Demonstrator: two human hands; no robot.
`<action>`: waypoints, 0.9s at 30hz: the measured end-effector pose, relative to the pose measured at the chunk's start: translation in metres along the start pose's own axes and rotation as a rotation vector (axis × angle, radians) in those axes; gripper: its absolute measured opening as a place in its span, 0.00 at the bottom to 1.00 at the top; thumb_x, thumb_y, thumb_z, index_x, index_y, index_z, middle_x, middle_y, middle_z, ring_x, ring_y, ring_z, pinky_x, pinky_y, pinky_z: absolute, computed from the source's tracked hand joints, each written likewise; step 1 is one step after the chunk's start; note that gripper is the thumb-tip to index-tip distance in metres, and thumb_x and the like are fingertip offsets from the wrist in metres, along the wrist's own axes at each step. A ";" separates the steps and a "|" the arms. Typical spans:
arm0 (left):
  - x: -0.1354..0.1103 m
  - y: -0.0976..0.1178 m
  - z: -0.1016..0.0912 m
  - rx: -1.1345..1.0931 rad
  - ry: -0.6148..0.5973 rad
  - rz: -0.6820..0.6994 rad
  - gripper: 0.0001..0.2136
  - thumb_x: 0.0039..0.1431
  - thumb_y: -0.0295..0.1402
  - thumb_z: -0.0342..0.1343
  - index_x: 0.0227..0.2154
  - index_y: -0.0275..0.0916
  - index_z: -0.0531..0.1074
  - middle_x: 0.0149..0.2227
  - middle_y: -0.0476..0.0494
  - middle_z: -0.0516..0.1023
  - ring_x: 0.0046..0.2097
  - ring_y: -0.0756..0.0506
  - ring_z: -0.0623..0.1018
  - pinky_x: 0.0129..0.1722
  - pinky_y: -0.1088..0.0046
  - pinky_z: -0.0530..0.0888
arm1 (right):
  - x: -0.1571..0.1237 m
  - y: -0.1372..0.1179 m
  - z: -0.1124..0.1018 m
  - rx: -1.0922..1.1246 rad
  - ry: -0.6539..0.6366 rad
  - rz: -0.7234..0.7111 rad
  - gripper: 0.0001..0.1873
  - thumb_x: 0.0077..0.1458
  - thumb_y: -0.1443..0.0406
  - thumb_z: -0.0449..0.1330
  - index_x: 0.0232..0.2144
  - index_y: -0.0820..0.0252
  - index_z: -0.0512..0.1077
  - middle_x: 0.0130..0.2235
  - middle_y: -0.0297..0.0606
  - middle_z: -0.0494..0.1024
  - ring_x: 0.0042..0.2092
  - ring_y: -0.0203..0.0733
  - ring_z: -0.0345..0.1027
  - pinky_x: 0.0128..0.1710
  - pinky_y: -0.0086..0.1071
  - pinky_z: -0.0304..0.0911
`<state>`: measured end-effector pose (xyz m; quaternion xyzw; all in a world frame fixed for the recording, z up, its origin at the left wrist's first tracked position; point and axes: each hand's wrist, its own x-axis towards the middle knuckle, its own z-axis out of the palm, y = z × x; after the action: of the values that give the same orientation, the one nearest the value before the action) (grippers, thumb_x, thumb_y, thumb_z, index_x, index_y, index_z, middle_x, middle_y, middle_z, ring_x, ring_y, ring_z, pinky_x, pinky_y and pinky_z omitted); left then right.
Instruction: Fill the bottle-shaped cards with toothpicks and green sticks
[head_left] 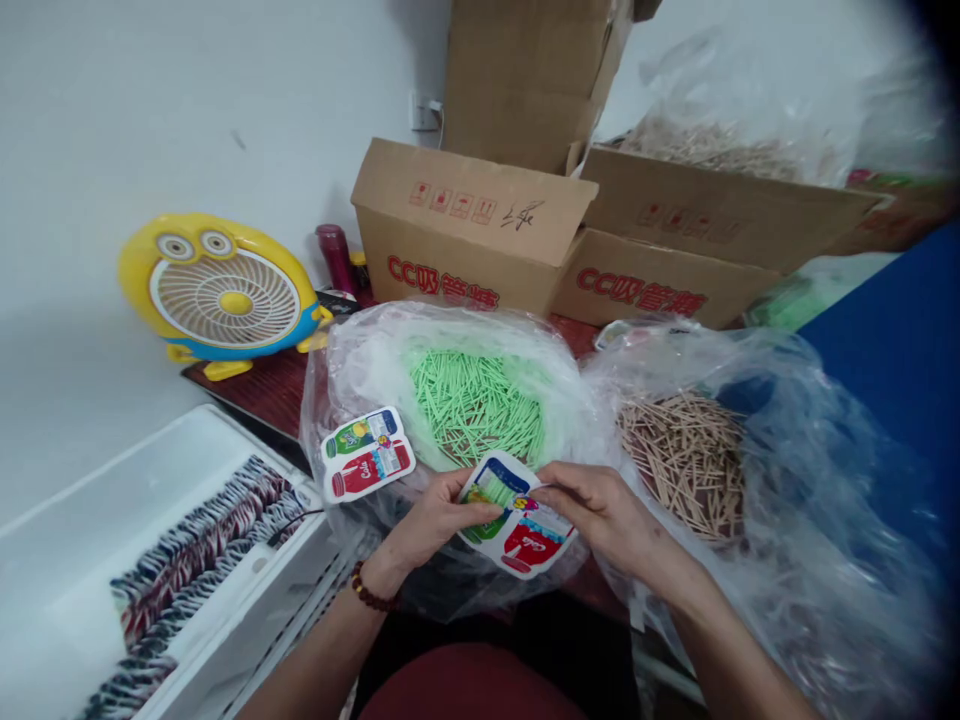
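Observation:
Between my two hands is a white-edged candy packet (534,548) printed with a green and a red drink bottle. My left hand (442,510) pinches its left edge, thumb on the printed face. At its upper right, my right hand (600,510) has its fingers closed on the packet. Thin green sticks (480,400) lie heaped in an open clear plastic bag (360,350) just beyond my hands. To the right, brown sticks (686,460) fill another plastic bag (795,400). A second packet of the same print (367,455) rests on the bag's left side.
At the left stands a white bin (247,440) with rows of packets (202,550) inside. A yellow fan (225,295) and a dark red bottle (336,255) stand at the back. Open cardboard boxes (457,235) line the table's far side. A blue surface (900,320) borders the right.

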<state>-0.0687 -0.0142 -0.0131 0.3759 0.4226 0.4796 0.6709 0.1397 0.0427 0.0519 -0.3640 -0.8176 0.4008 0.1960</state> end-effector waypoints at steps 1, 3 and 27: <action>0.000 0.003 0.002 0.026 -0.016 -0.012 0.16 0.46 0.37 0.67 0.37 0.34 0.77 0.34 0.45 0.80 0.33 0.47 0.76 0.36 0.72 0.72 | 0.001 -0.001 -0.002 -0.001 0.002 -0.001 0.11 0.59 0.60 0.55 0.29 0.55 0.74 0.26 0.31 0.74 0.27 0.37 0.64 0.27 0.28 0.56; 0.000 0.009 0.006 0.058 -0.005 0.001 0.13 0.47 0.36 0.66 0.35 0.34 0.78 0.32 0.46 0.80 0.31 0.48 0.75 0.34 0.74 0.71 | 0.002 -0.002 -0.004 0.033 0.023 0.009 0.11 0.58 0.59 0.55 0.29 0.56 0.74 0.25 0.31 0.74 0.27 0.37 0.64 0.27 0.28 0.56; 0.008 0.007 0.029 0.035 0.063 -0.019 0.10 0.51 0.33 0.64 0.34 0.33 0.79 0.31 0.44 0.83 0.30 0.47 0.78 0.34 0.73 0.74 | -0.005 0.039 -0.009 0.326 0.107 0.151 0.13 0.52 0.57 0.60 0.29 0.62 0.73 0.23 0.30 0.71 0.25 0.33 0.61 0.23 0.25 0.53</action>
<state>-0.0424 -0.0079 0.0020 0.3683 0.4553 0.4773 0.6551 0.1657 0.0594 0.0255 -0.4088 -0.7006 0.5214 0.2649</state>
